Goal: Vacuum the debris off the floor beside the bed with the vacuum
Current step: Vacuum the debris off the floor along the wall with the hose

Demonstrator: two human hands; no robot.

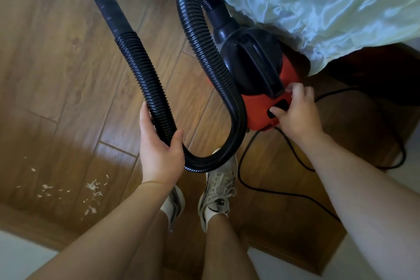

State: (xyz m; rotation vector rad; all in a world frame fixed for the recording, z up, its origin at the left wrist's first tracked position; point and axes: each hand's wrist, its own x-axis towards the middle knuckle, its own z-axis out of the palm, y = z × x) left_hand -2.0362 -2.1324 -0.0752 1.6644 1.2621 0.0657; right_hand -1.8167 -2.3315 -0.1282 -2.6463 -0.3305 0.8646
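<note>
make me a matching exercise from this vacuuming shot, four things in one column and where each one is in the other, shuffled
Things:
1. debris
2. left hand
3. right hand
4. bedcover

Places:
A. at the black switch on the red vacuum body
B. hanging over the bed edge, behind the vacuum
C. scattered on the wood floor, left of the shoes
D. wrapped around the ribbed black hose

Pairs: 1-C, 2-D, 3-A, 4-B

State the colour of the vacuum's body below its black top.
Red-orange, on the vacuum body, seen in the head view.
</note>
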